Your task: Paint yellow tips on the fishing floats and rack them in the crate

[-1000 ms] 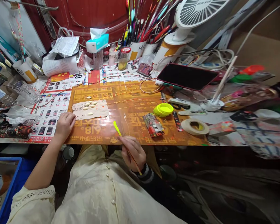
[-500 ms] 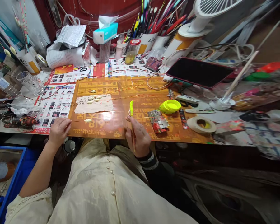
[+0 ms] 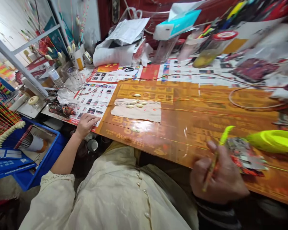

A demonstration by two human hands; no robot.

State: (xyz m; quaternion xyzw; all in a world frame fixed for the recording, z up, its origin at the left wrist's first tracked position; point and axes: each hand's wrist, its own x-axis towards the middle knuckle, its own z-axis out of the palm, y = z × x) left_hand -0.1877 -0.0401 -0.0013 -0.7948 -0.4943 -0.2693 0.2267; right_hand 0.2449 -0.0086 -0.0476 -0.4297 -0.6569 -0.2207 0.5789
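Yellow-tipped, the brush is clasped in my curled right hand at four o'clock; at nine, my left hand seemingly pinches a thin stem, its pale float near six.

Wears a cream top — pearly buttons down the front, openwork-trimmed left sleeve — and a dark right sleeve.

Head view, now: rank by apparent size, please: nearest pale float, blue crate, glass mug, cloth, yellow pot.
Largest to smallest:
1. Blue crate
2. Cloth and yellow pot: too alike to rank; pot reaches the right edge
3. Glass mug
4. Nearest pale float
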